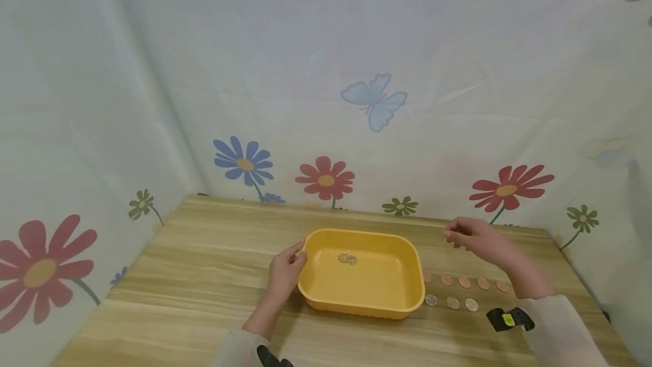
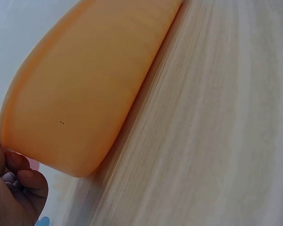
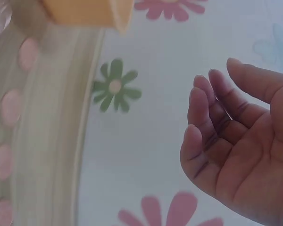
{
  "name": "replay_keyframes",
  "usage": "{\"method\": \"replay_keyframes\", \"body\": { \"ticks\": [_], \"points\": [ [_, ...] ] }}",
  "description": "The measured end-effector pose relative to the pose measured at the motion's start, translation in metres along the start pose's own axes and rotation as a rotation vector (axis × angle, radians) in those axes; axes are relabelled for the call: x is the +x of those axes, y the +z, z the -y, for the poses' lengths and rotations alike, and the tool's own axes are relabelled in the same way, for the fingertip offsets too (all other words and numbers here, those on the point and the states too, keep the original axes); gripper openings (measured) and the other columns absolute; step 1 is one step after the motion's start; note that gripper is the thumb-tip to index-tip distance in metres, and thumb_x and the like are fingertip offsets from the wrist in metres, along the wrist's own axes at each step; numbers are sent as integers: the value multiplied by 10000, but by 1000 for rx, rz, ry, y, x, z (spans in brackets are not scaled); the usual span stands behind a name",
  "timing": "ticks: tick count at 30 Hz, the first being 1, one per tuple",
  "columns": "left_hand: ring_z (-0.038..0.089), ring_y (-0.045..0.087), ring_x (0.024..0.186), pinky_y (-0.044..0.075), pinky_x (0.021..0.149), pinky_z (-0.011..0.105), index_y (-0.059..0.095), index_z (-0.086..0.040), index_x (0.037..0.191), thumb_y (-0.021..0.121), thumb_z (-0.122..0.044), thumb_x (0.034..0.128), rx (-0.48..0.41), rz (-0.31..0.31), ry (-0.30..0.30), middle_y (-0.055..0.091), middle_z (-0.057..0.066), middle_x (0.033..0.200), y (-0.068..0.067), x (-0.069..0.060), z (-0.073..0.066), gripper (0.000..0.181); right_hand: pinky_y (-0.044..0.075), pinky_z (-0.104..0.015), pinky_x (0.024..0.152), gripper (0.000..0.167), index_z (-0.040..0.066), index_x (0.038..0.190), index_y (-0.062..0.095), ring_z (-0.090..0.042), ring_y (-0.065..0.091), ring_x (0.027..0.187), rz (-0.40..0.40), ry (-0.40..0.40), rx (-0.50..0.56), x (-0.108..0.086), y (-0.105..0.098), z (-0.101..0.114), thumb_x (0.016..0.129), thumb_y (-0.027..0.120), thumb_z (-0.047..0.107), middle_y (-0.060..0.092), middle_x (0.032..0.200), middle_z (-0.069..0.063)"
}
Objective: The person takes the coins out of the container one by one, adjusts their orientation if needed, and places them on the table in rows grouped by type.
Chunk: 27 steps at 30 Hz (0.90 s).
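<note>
My left hand [image 1: 286, 272] pinches the left rim of a yellow rectangular tub [image 1: 364, 293], thumb on the rim and fingers outside. The left wrist view shows the tub's outer wall [image 2: 85, 94] slanting over the wood surface, with the fingers [image 2: 33, 181] at its edge. Two small clear round pieces [image 1: 347, 259] lie together inside, near the back wall. Off to the right, my right hand [image 1: 479, 238] hovers above the table with loosely bent fingers. Its palm holds nothing in the right wrist view.
Right of the tub, several pink discs [image 1: 464, 282] form a row, with three clear round pieces [image 1: 453, 302] in front of them. The wood-grain table [image 1: 204, 276] ends at a flowered cloth backdrop [image 1: 285, 101], which also rises at both sides.
</note>
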State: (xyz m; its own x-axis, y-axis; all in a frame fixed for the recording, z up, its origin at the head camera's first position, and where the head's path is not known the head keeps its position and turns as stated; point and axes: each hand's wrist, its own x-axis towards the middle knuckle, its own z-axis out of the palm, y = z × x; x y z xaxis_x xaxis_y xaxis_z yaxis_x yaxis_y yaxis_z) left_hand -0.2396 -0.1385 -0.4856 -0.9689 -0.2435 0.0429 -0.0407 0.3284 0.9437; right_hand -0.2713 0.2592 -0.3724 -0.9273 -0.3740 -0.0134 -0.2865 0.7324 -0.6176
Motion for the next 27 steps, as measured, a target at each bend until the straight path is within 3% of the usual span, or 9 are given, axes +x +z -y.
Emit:
{"method": "replay_keyframes", "body": {
  "ticks": [11,17,21,27],
  "points": [
    [71,387,546,337,466,164,646,-8,1348,619,-105,971,-1,0,-3,485,-33,660,0,-1,-1,391,507,-277,713,181,23,1042,651,-165,541,808,81,-115,37,36,16,45,1038,587,193,645,915,-66],
    [68,393,544,343,467,170,649,-10,1346,625,-105,970,4,-1,2,492,-33,657,1,0,0,388,524,-304,757,196,-5,1068,669,-219,607,841,109,-178,11,52,27,61,1031,588,170,680,952,-134],
    [76,399,546,346,466,178,647,-4,1346,630,-112,968,6,2,19,496,-30,651,0,0,-1,393,509,-291,742,187,7,1065,685,-181,587,804,166,-193,-27,64,36,70,1022,602,169,685,960,-180],
    [83,399,546,345,461,181,647,6,1342,633,-112,967,1,1,26,497,-30,648,0,-1,-2,394,470,-270,710,169,43,1020,690,-142,536,754,264,-187,-57,82,53,83,1017,618,195,677,906,-127]
  ]
}}
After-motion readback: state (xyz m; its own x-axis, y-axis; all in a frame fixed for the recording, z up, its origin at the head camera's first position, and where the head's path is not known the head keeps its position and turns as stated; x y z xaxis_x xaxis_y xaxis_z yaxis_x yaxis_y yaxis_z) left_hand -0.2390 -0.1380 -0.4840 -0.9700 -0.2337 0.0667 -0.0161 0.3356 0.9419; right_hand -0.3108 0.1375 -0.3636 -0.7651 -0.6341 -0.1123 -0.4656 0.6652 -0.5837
